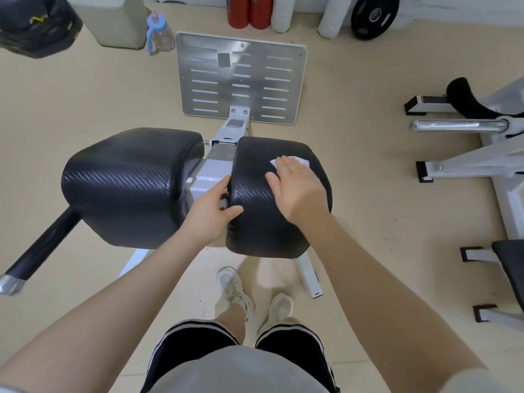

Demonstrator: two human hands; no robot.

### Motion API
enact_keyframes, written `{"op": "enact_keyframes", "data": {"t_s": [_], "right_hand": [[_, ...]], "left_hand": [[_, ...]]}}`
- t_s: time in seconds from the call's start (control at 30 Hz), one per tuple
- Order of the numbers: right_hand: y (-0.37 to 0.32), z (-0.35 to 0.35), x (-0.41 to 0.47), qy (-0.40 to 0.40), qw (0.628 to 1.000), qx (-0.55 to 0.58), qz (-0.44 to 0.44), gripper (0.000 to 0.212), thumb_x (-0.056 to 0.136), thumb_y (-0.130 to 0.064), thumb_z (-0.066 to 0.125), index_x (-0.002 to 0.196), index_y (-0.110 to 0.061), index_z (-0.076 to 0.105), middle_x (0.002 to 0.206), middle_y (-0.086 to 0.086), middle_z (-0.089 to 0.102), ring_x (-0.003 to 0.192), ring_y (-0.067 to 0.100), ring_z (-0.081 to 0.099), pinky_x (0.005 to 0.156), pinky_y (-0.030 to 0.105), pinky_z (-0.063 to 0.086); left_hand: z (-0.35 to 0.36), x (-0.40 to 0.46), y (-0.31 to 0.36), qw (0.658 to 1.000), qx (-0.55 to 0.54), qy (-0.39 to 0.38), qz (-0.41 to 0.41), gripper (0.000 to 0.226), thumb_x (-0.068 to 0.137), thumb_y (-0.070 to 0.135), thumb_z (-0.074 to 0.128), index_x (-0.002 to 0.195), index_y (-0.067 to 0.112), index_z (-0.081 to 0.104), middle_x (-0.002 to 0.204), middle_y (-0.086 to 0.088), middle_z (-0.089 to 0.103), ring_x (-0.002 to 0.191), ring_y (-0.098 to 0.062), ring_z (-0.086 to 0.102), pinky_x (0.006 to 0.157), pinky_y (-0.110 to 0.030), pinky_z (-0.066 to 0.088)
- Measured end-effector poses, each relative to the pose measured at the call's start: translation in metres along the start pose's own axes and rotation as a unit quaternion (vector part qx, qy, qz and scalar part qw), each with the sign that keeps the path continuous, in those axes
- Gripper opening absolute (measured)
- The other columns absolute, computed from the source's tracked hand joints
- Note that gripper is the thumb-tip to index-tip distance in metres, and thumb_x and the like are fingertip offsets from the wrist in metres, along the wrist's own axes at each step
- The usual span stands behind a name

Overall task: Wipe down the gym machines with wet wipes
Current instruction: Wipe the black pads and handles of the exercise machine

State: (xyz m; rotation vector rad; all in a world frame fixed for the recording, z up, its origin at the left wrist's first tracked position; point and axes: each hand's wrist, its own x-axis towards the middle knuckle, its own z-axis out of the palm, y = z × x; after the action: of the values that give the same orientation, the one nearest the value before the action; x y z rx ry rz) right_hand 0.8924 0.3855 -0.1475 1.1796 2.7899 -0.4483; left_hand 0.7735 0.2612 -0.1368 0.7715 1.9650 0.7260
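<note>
Two black padded cushions sit side by side on a white-framed gym machine. My right hand [297, 188] lies flat on top of the right pad [255, 222], pressing a white wet wipe [300, 160] whose far edge shows beyond my fingertips. My left hand [211, 211] grips the inner left edge of that same pad, thumb on top and fingers in the gap between the pads. The left pad [127, 180] is untouched. A silver slotted footplate [241, 78] lies on the floor beyond the pads.
A black handle bar [37, 251] sticks out at the lower left. Another white machine frame [482, 154] stands at the right. A water bottle [160, 32], red cylinders [249, 11], white rolls, a weight plate [374, 15] and a dark bag [37, 24] line the far wall. My feet stand below the pads.
</note>
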Motion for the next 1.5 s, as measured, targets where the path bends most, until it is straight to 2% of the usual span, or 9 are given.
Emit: {"op": "enact_keyframes", "data": {"t_s": [0.1, 0.2, 0.3, 0.53, 0.7, 0.97, 1.2, 1.43, 1.5], "right_hand": [[0.010, 0.004, -0.008, -0.013, 1.000, 0.011, -0.015, 0.049, 0.099, -0.038, 0.027, 0.137, -0.009, 0.040, 0.141, 0.007, 0.046, 0.132, 0.022, 0.038, 0.112, 0.032, 0.025], [0.025, 0.019, -0.054, 0.080, 0.995, -0.001, -0.065, 0.049, 0.098, -0.031, 0.033, 0.131, 0.003, 0.047, 0.133, 0.017, 0.053, 0.128, 0.031, 0.045, 0.108, 0.041, 0.036], [0.041, 0.034, -0.095, 0.054, 0.995, -0.043, -0.074, 0.053, 0.098, -0.032, 0.035, 0.137, 0.004, 0.038, 0.141, 0.020, 0.043, 0.135, 0.033, 0.035, 0.109, 0.044, 0.035], [0.057, 0.013, -0.052, 0.023, 0.998, 0.032, -0.041, 0.051, 0.098, -0.034, 0.028, 0.142, -0.007, 0.033, 0.150, 0.011, 0.033, 0.140, 0.024, 0.027, 0.115, 0.034, 0.022], [0.074, 0.022, -0.049, 0.041, 0.991, -0.022, -0.125, 0.055, 0.097, -0.035, 0.032, 0.144, -0.007, 0.027, 0.152, 0.010, 0.028, 0.142, 0.024, 0.022, 0.117, 0.037, 0.020], [0.107, 0.087, -0.114, 0.126, 0.912, -0.204, -0.331, 0.055, 0.094, -0.033, 0.048, 0.140, -0.004, 0.038, 0.147, 0.006, 0.038, 0.137, 0.019, 0.034, 0.111, 0.036, 0.034], [0.097, 0.071, -0.082, 0.059, 0.823, -0.351, -0.444, 0.064, 0.091, -0.044, 0.040, 0.143, -0.007, 0.030, 0.150, 0.000, 0.033, 0.139, 0.015, 0.031, 0.116, 0.034, 0.012], [0.075, 0.056, -0.073, 0.157, 0.876, -0.233, -0.391, 0.052, 0.095, -0.029, 0.037, 0.142, -0.006, 0.035, 0.149, 0.005, 0.036, 0.138, 0.020, 0.033, 0.114, 0.034, 0.021], [0.073, 0.070, -0.079, 0.162, 0.867, -0.232, -0.411, 0.053, 0.094, -0.027, 0.044, 0.141, -0.004, 0.037, 0.148, 0.006, 0.037, 0.137, 0.020, 0.034, 0.114, 0.035, 0.026]], "left_hand": [[0.014, -0.005, -0.004, 0.998, -0.002, 0.068, -0.010, 0.053, 0.091, 0.015, 0.055, 0.140, 0.026, 0.037, 0.133, 0.003, 0.054, 0.123, -0.016, 0.048, 0.104, -0.039, 0.040], [0.032, -0.014, -0.002, 0.989, -0.015, 0.143, -0.014, 0.051, 0.092, 0.014, 0.052, 0.140, 0.024, 0.038, 0.133, 0.000, 0.053, 0.120, -0.018, 0.050, 0.101, -0.031, 0.039], [0.045, -0.024, 0.006, 0.980, -0.056, 0.186, -0.037, 0.050, 0.095, 0.013, 0.046, 0.143, 0.023, 0.034, 0.136, 0.000, 0.051, 0.122, -0.020, 0.049, 0.096, -0.023, 0.033], [0.071, -0.038, 0.000, 0.979, -0.052, 0.194, -0.037, 0.069, 0.093, 0.015, 0.050, 0.148, 0.029, 0.012, 0.147, -0.001, 0.039, 0.133, -0.021, 0.040, 0.109, -0.039, 0.035], [0.077, -0.040, -0.015, 0.961, -0.214, 0.168, -0.047, 0.061, 0.097, 0.019, 0.039, 0.147, 0.040, 0.011, 0.150, 0.016, 0.028, 0.137, -0.006, 0.028, 0.110, -0.025, 0.021], [0.077, -0.036, -0.028, 0.950, -0.275, 0.142, -0.030, 0.058, 0.097, 0.017, 0.031, 0.146, 0.041, 0.012, 0.151, 0.023, 0.020, 0.134, 0.003, 0.020, 0.112, -0.023, 0.015], [0.079, -0.035, -0.036, 0.951, -0.275, 0.140, -0.025, 0.056, 0.096, 0.028, 0.031, 0.143, 0.049, 0.008, 0.153, 0.022, 0.013, 0.129, 0.005, 0.015, 0.111, -0.025, 0.013], [0.058, 0.007, -0.092, 0.940, -0.326, 0.078, -0.060, 0.089, 0.058, 0.086, 0.043, 0.133, 0.039, 0.046, 0.138, 0.018, 0.045, 0.135, -0.006, 0.034, 0.112, -0.028, 0.027], [0.060, 0.024, -0.100, 0.940, -0.322, 0.081, -0.077, 0.078, 0.057, 0.089, 0.049, 0.117, 0.043, 0.060, 0.131, 0.019, 0.053, 0.129, -0.004, 0.041, 0.112, -0.032, 0.029]]}}
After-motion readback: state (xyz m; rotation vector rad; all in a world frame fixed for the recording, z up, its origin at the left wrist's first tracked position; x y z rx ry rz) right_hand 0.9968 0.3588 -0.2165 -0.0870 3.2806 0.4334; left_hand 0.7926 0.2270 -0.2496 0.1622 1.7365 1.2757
